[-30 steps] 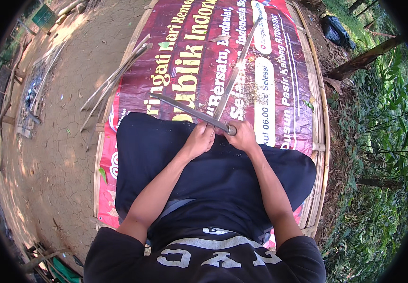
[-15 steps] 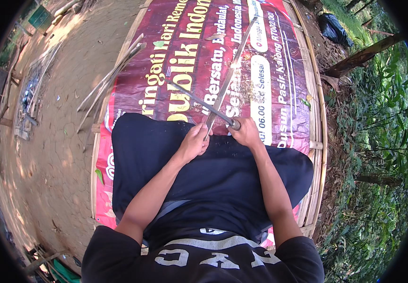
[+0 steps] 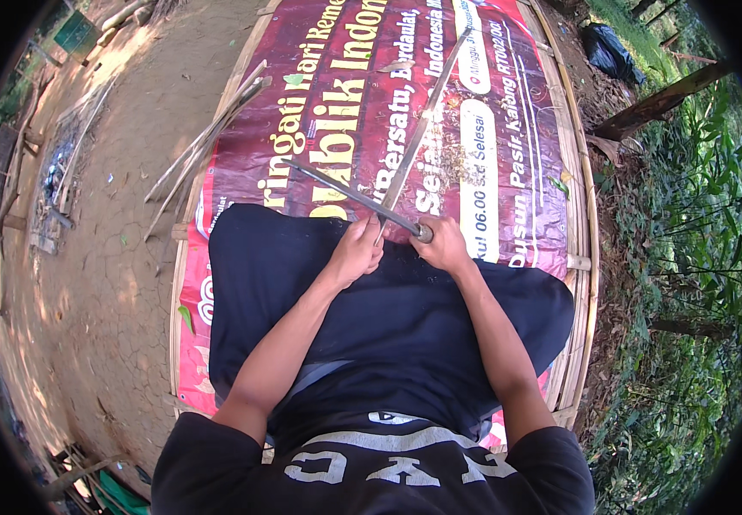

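Observation:
My left hand (image 3: 357,251) is closed round the near end of a long, thin, tapering strip (image 3: 422,129), which looks like split bamboo. The strip points away and slightly right over the printed banner. In my closed right hand (image 3: 442,244) is a long narrow knife (image 3: 345,188); a round collar shows where the dark blade meets the handle, which the fingers mostly cover. The blade slants far left across the strip, just beyond my left fingers. Both hands are close together above the dark cloth (image 3: 294,292) over my lap.
Under the red banner (image 3: 337,103) lies a bamboo-slat platform (image 3: 579,283). Small shavings (image 3: 452,159) are scattered right of the strip. Several thin sticks (image 3: 208,142) rest over the platform's left edge. Bare earth (image 3: 122,257) lies left; plants (image 3: 688,249) and a dark bag (image 3: 609,53) are at right.
The knife has swung slightly, its tip now nearer and farther left. Less glare shows on the strip. Both hands keep their grip, and the whole view has shifted a little.

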